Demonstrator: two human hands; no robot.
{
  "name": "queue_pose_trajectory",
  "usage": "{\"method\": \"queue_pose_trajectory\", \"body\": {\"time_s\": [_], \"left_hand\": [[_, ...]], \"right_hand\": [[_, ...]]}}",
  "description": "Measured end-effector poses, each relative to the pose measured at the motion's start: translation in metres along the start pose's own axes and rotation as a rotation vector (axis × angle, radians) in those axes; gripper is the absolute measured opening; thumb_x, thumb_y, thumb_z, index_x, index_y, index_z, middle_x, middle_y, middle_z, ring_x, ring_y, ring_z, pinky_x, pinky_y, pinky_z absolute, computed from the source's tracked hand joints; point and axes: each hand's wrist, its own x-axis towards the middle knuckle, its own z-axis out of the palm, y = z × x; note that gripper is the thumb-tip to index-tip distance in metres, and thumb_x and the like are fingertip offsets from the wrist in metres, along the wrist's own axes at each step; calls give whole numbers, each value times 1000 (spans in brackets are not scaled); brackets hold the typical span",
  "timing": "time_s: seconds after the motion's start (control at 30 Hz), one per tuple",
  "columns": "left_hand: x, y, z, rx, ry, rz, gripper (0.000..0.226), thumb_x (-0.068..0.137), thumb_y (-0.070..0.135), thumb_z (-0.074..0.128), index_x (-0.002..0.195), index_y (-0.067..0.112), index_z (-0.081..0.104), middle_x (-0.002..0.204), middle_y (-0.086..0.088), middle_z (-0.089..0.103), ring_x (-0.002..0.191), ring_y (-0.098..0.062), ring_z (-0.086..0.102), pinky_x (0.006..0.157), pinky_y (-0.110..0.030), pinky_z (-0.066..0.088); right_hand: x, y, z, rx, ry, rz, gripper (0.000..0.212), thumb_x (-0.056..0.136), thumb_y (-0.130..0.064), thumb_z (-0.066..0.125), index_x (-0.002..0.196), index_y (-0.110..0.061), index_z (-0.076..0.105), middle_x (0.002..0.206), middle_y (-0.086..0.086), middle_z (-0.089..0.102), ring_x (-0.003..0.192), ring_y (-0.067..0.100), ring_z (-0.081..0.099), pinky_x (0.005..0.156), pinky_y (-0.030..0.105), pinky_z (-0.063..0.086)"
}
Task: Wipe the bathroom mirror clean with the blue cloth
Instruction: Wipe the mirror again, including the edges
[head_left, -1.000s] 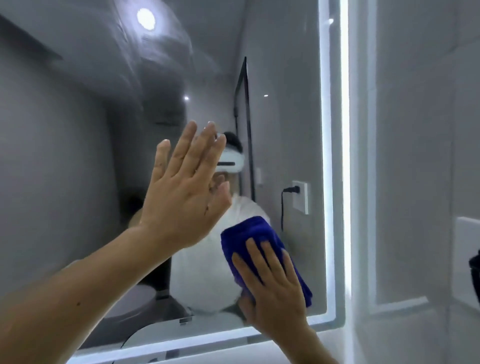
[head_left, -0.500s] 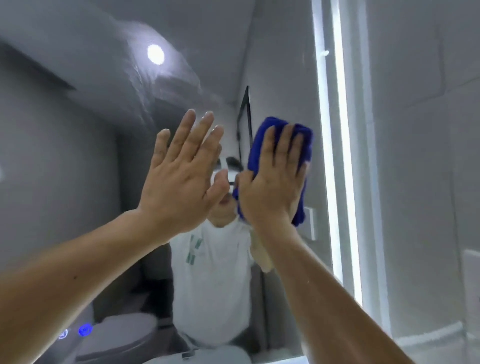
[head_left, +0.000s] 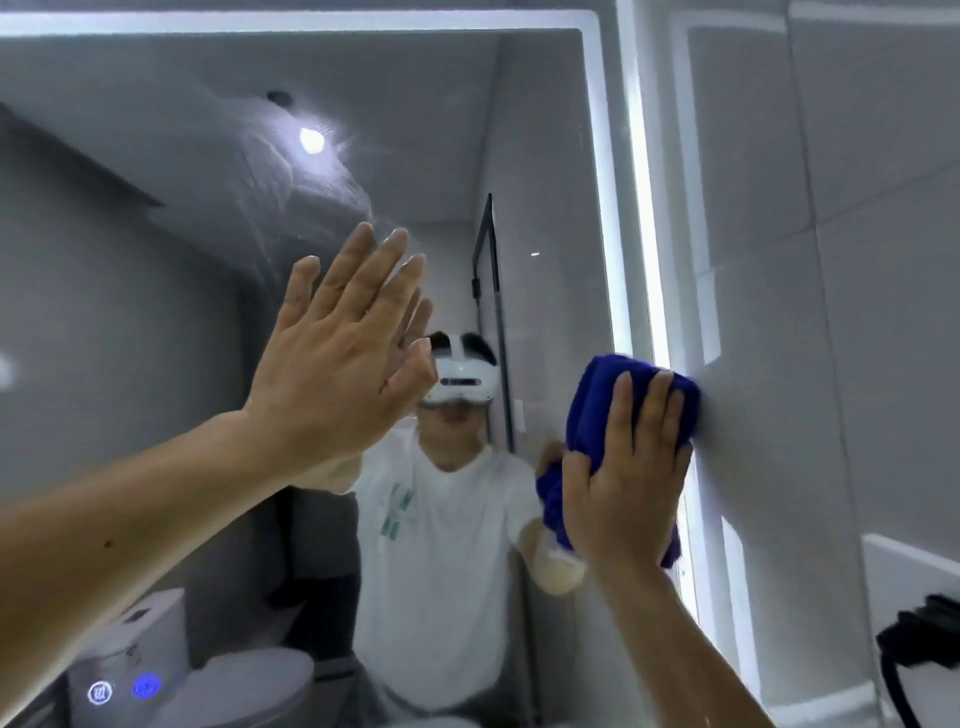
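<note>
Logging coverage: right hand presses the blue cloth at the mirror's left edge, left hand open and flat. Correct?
No: the head view shows the right hand pressing the blue cloth at the right edge of the mirror. The left hand is open and flat.

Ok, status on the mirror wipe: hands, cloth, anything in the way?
Left hand open, flat against mirror. Right hand presses blue cloth at the lit right edge. Streaky haze on upper glass; left hand covers the middle.
</note>
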Motion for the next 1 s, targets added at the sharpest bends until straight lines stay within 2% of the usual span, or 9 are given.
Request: {"method": "queue_pose_trajectory", "body": {"time_s": [0.17, 0.3, 0.37, 0.43, 0.5, 0.6, 0.7, 0.8, 1.0], "left_hand": [[11, -7, -10, 25, -15, 52, 71, 92, 48, 15, 157, 18, 8, 165, 3, -4, 149, -11, -16, 122, -46, -4], [23, -17, -18, -25, 23, 66, 70, 94, 52, 12, 157, 22, 3, 165, 4, -9, 148, -10, -20, 122, -45, -8], [31, -23, -24, -41, 47, 75, 70, 94, 52, 13, 157, 23, 5, 165, 5, -8, 148, -10, -20, 122, -43, -9], [40, -31, -28, -42, 73, 63, 71, 94, 51, 13, 157, 22, 5, 165, 5, -8, 148, -10, -19, 122, -43, -8], [49, -37, -29, -49, 75, 37, 72, 92, 52, 8, 157, 22, 2, 165, 6, -11, 148, -10, -21, 122, -43, -9], [60, -39, -28, -60, 54, 34, 75, 89, 54, 2, 157, 24, -3, 164, 6, -16, 147, -10, -24, 122, -45, -9], [64, -47, -30, -69, 67, 51, 76, 87, 56, -2, 157, 25, -4, 163, 7, -16, 147, -10, -24, 122, -45, -8], [68, -56, -33, -58, 78, 57, 75, 88, 56, -1, 157, 26, -4, 163, 8, -17, 146, -9, -25, 122, -44, -9], [92, -54, -30, -53, 63, 40, 73, 89, 55, 3, 156, 26, -5, 163, 9, -16, 147, -8, -24, 121, -42, -10]], "right_hand": [[90, -47, -3, -48, -2, 77, 71, 92, -28, 36, 157, -11, 11, 163, 17, 6, 151, 35, 4, 120, 53, 14], [151, -92, -5, -69, 23, 132, 70, 96, -33, 33, 157, -13, 5, 164, 14, 1, 151, 33, -2, 121, 51, 7], [140, -113, 1, -78, 21, 22, 70, 95, -35, 29, 157, -14, 3, 165, 12, -1, 151, 31, -4, 121, 51, 7], [101, -123, 10, -97, 8, -188, 73, 91, -36, 25, 157, -15, 1, 165, 10, -2, 151, 29, -4, 120, 50, 7], [65, -118, 15, -89, -8, -350, 77, 86, -35, 29, 157, -17, 6, 165, 10, 4, 152, 28, 0, 119, 49, 11], [71, -90, 10, -97, -60, -439, 76, 87, -34, 35, 157, -21, 8, 165, 7, 7, 152, 25, 3, 119, 48, 14], [121, -66, -8, -118, -38, -271, 72, 90, -32, 31, 157, -18, 10, 165, 9, 4, 152, 29, 1, 121, 50, 15], [168, -58, -20, -127, 29, -60, 70, 93, -27, 38, 157, -15, 13, 164, 14, 4, 151, 32, 4, 117, 53, 20], [191, -61, -18, -173, 22, -65, 72, 94, -26, 40, 157, -18, 7, 164, 11, 2, 151, 29, 2, 117, 49, 19]]}}
